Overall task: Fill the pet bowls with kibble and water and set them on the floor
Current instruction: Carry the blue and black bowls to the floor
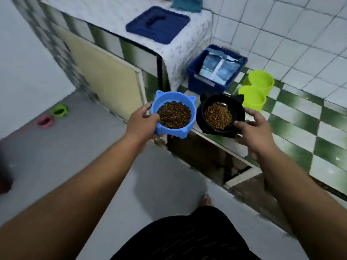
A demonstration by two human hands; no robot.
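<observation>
left hand point(142, 121) gripping blue bowl point(169, 95) beside ledge point(300, 117) | right hand point(253, 130) gripping black bowl point(203, 103) at ledge edge | holding level so kibble point(173, 115) isn't spilling, i guess

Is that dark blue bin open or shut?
Open. The bin has no lid, a bag shows inside it, and a blue lid lies apart on the ledge.

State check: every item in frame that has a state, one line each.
blue bowl: full of kibble, held in left hand
black bowl: kibble inside, gripped by right hand
blue bin: open, bag inside
blue lid: off, lying on upper ledge
green cups: upright, contents not visible
pink bowl and green bowl: on floor, contents unclear
</observation>
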